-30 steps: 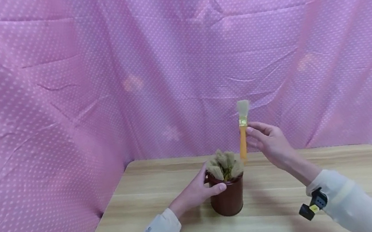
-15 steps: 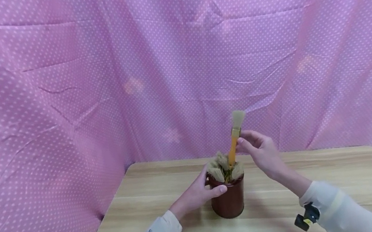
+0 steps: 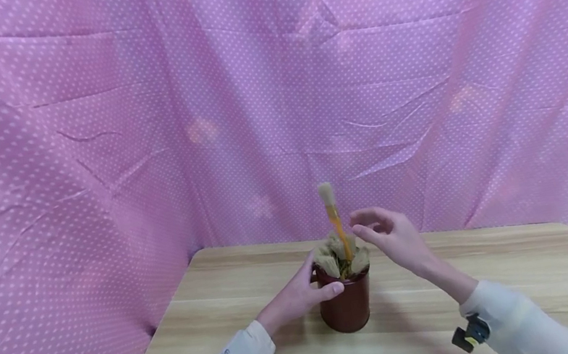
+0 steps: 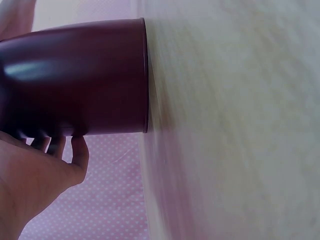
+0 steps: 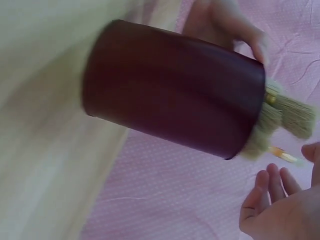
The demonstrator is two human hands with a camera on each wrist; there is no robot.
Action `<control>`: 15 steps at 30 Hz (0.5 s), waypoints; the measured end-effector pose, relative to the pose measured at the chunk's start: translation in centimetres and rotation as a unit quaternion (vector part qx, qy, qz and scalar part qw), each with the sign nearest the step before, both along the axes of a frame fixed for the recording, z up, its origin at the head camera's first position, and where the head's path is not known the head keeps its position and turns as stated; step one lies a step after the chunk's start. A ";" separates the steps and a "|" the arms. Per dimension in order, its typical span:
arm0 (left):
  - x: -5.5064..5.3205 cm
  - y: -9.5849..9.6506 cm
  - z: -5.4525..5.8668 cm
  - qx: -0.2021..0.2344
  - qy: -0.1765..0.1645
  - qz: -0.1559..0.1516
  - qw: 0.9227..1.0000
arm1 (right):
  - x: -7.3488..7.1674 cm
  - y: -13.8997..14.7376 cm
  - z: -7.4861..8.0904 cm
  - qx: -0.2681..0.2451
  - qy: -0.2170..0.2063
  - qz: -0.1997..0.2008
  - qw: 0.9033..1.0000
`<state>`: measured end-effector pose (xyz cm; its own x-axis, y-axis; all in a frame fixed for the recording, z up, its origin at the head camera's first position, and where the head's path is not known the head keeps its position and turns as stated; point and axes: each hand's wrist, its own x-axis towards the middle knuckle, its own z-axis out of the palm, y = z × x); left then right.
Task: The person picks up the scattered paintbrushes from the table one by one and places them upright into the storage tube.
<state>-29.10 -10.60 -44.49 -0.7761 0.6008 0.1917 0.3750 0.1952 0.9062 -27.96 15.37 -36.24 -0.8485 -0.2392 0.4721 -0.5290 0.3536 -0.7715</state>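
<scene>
A dark red-brown cylindrical pot (image 3: 346,307) stands upright on the table, holding several paintbrushes (image 5: 296,116) with pale bristles upward. One paintbrush with a yellow-orange handle (image 3: 338,224) rises well above the others, its lower handle among them. My left hand (image 3: 295,294) grips the pot near its rim from the left, thumb across the front; in the left wrist view its fingers (image 4: 80,155) curl against the wall. Just right of the tall paintbrush, my right hand (image 3: 393,240) is held with fingers loosely bent and nothing between them.
The pot stands on a light wood-grain table (image 3: 213,295). Pink cloth (image 3: 251,113) with white dots hangs behind the table and along its left and right sides.
My right hand has carried the yellow-orange paintbrush left and down into the pot and let go of it. The paintbrush now leans left; my left hand has stayed on the pot.
</scene>
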 end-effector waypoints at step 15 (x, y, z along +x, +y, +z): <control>-0.1 0.0 0.3 0.003 0.009 0.002 1.000 | -7.8 -5.0 2.9 0.049 -0.303 0.145 0.941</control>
<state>-29.23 -10.55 -44.19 -0.7746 0.5964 0.2103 0.3912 0.1906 0.9003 -35.80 10.36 -33.36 -0.8475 -0.5185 -0.1135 -0.0880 0.3481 -0.9333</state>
